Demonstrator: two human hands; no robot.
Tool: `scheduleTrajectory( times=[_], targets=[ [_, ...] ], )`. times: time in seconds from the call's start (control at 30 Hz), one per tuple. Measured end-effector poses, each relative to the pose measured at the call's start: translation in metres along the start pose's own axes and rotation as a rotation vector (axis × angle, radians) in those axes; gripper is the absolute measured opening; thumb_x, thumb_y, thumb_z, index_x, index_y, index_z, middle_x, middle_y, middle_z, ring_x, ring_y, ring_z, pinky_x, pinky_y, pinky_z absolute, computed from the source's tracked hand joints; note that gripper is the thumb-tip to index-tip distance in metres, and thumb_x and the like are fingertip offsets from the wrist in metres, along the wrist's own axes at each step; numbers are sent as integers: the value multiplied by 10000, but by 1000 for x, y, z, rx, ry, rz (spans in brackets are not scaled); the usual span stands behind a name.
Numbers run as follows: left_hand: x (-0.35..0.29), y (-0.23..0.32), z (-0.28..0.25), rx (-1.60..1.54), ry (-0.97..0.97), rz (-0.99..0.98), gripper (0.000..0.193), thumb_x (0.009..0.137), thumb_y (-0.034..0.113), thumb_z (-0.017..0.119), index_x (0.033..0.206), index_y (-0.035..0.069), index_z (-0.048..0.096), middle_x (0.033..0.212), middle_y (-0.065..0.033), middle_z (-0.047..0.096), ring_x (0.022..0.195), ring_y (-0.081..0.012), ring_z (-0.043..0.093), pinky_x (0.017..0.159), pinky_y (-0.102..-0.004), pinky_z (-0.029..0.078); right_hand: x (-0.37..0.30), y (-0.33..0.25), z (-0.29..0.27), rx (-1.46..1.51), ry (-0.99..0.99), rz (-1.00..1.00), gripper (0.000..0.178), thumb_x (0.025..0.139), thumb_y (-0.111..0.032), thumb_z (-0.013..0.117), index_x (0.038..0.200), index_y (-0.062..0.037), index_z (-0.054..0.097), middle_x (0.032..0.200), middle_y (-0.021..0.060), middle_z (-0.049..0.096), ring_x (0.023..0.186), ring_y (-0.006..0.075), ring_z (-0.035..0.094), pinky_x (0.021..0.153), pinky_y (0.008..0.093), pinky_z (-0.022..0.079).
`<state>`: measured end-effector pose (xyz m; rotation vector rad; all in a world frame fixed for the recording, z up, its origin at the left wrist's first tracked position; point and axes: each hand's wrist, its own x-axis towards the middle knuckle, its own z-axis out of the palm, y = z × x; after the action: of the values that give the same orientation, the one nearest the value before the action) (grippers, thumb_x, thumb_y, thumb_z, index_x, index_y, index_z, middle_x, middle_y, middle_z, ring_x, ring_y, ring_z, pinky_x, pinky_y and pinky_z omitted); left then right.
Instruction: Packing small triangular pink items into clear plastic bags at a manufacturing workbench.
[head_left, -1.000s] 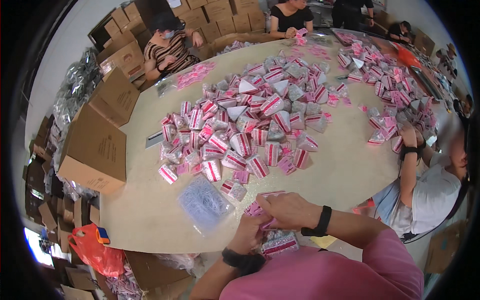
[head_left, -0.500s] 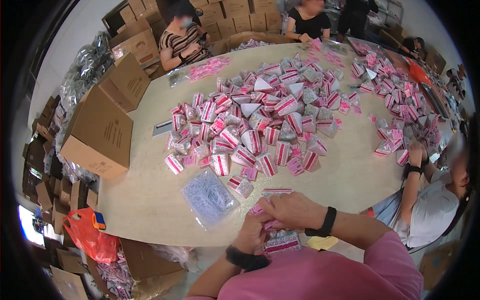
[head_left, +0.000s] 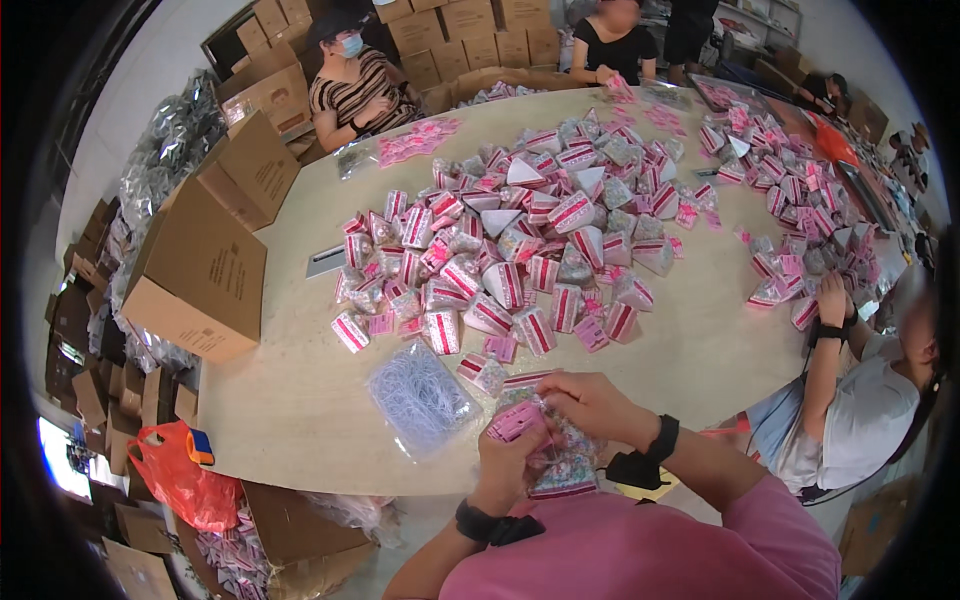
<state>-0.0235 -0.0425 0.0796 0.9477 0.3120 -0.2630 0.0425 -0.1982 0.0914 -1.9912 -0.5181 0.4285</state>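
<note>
Close to my body, above the near table edge, both hands work on a see-through bag (head_left: 572, 448) with speckled, colourful filling and a pink-and-white striped end. My left hand (head_left: 507, 465) is closed round the bag's gathered neck, and a pink printed card (head_left: 516, 421) lies against its fingers. At the same neck, my right hand (head_left: 602, 408) pinches the plastic, its fingertips partly hidden. Just beyond sits a flat see-through packet of white thin ties (head_left: 420, 398). A wedge-shaped striped pack (head_left: 482, 371) rests beside it.
A large heap of wedge-shaped packs (head_left: 500, 240) covers the table's middle. Cardboard boxes (head_left: 195, 270) stand on the left; a red plastic bag (head_left: 185, 475) hangs at the near left corner. A co-worker (head_left: 850, 380) sits at the right, two more at the far side.
My left hand has turned, bringing the pink card's face into view. My right hand has shifted slightly right, and the bag between them shows more. The far-left co-worker's head has lifted.
</note>
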Motion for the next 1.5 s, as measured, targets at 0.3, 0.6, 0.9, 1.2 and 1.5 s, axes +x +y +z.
scheduleTrajectory(
  times=[0.3,0.6,0.9,1.2,1.5],
  targets=[
    [-8,1,-13,105,-44,35,393,755,-25,659,1112,19,502,1010,-72,595,871,-139,600,758,-291,519,-8,-17,32,-235,117,-142,168,906,-149,452,1014,-49,534,846,148,606,781,289,621,647,396,473],
    [-6,-12,-15,547,138,399,303,815,87,636,1062,21,473,837,-88,604,698,-144,603,601,-273,489,-11,-49,25,-285,-87,9,534,784,-419,652,1080,-23,452,793,165,620,691,355,608,619,378,472],
    [-8,-16,-10,691,129,369,375,786,63,600,1120,18,438,951,-137,592,825,-217,608,698,-329,491,-5,-12,40,-10,52,-15,519,787,-448,631,994,7,493,776,204,610,720,331,618,641,380,467],
    [-10,-17,-9,756,110,276,448,753,61,633,1144,2,422,940,-146,593,841,-243,608,730,-340,489,-8,-14,42,-59,24,70,528,779,-444,649,972,26,506,760,196,595,698,282,601,622,368,458],
    [3,-25,-17,796,107,267,494,758,83,615,1222,27,457,1032,-181,610,933,-259,621,791,-337,485,0,23,47,619,39,300,249,859,-234,591,926,0,544,725,26,555,607,58,487,484,236,385]
  ],
)
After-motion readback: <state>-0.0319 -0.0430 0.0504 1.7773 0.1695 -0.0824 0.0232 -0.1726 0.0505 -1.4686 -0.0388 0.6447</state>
